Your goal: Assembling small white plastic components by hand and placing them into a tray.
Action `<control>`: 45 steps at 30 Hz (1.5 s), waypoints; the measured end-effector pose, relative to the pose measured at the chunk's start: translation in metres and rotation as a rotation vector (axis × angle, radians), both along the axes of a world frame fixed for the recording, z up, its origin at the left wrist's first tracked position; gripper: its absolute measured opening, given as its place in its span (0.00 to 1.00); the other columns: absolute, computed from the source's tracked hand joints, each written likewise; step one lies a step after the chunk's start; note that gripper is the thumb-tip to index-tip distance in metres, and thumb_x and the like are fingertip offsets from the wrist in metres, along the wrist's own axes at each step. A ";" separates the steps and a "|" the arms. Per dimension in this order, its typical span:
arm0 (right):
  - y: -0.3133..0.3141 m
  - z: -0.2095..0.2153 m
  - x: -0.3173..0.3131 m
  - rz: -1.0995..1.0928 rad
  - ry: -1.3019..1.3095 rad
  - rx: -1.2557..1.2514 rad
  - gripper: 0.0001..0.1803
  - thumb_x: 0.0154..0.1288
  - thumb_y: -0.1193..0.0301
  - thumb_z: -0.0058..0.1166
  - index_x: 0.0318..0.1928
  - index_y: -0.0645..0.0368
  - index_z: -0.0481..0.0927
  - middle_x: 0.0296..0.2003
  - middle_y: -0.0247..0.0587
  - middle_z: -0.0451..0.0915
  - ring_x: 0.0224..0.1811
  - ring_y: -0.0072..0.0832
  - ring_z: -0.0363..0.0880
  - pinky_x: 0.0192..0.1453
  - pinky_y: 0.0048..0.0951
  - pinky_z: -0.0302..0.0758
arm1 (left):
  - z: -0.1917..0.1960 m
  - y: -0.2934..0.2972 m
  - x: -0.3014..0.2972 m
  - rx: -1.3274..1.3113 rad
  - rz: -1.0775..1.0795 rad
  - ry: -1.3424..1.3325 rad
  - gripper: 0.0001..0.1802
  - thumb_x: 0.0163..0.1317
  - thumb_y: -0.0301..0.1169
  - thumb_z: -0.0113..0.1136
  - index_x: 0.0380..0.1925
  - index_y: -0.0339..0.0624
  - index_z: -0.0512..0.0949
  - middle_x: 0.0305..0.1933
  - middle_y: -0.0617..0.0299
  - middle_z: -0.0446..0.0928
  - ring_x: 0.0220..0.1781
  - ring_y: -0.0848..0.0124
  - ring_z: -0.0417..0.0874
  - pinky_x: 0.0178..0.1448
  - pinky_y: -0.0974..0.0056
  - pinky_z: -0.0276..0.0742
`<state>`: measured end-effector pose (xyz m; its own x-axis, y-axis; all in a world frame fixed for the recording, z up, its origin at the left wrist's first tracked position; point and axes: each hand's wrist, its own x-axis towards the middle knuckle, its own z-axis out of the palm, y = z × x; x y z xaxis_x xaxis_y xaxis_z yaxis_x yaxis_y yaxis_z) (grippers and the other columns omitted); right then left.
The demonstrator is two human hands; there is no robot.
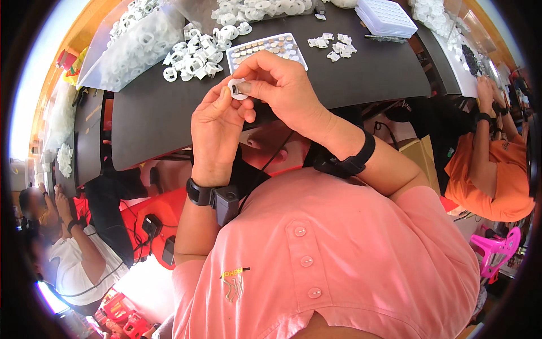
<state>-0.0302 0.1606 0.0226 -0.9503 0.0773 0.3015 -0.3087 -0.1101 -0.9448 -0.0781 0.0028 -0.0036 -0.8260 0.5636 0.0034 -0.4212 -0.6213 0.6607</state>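
Just past the near edge of the dark table (155, 121), both hands meet at one small round white plastic part (237, 96) with a dark slot in its middle. My left hand (215, 127) grips its rim between thumb and fingers. Against its face press the thumb and bent index finger of my right hand (291, 93); whether they pinch a smaller piece is hidden. Right behind the hands lies a white tray (303, 56) holding rows of small round silvery and brownish discs (270, 46). To its left is a loose heap of similar white plastic parts (195, 56).
A clear bin (132, 62) full of white parts stands at the far left. Small white clips (340, 47) and stacked white trays (387, 18) lie at the back right. Co-workers in an orange shirt (491, 169) and a white shirt (76, 263) sit either side. A pink stool (497, 248) stands right.
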 end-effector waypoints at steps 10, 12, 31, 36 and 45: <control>0.011 -0.001 -0.002 -0.017 -0.025 0.117 0.03 0.69 0.81 0.55 0.42 0.62 0.77 0.32 0.33 0.79 0.28 0.17 0.78 0.35 0.22 0.75 | 0.002 0.004 0.002 -0.059 -0.001 0.076 0.18 0.72 0.28 0.56 0.56 0.25 0.74 0.46 0.49 0.81 0.40 0.62 0.83 0.40 0.60 0.80; 0.011 -0.001 -0.002 0.024 -0.043 0.060 0.03 0.69 0.80 0.56 0.42 0.62 0.78 0.33 0.33 0.80 0.29 0.17 0.78 0.35 0.22 0.75 | 0.002 0.004 0.003 -0.040 -0.002 0.077 0.18 0.72 0.27 0.57 0.57 0.25 0.74 0.47 0.49 0.81 0.40 0.62 0.83 0.41 0.59 0.81; -0.004 0.014 0.011 -0.024 -0.016 -0.020 0.02 0.65 0.82 0.57 0.36 0.66 0.77 0.29 0.37 0.82 0.27 0.23 0.84 0.34 0.23 0.76 | -0.008 -0.008 0.004 0.124 -0.056 0.024 0.18 0.72 0.30 0.57 0.57 0.30 0.75 0.45 0.52 0.81 0.40 0.62 0.83 0.36 0.64 0.78; 0.003 0.022 0.007 -0.072 -0.031 0.191 0.03 0.62 0.84 0.57 0.35 0.67 0.77 0.27 0.38 0.82 0.26 0.24 0.84 0.31 0.23 0.75 | -0.006 -0.007 0.005 0.059 -0.060 0.059 0.19 0.72 0.31 0.57 0.58 0.31 0.74 0.46 0.54 0.80 0.40 0.63 0.82 0.38 0.65 0.76; -0.001 0.014 0.010 -0.019 -0.117 0.114 0.04 0.65 0.82 0.56 0.35 0.62 0.76 0.28 0.33 0.81 0.29 0.17 0.80 0.32 0.20 0.72 | -0.002 -0.003 0.005 0.022 -0.022 0.104 0.16 0.71 0.27 0.58 0.54 0.29 0.77 0.45 0.48 0.81 0.38 0.61 0.84 0.38 0.61 0.81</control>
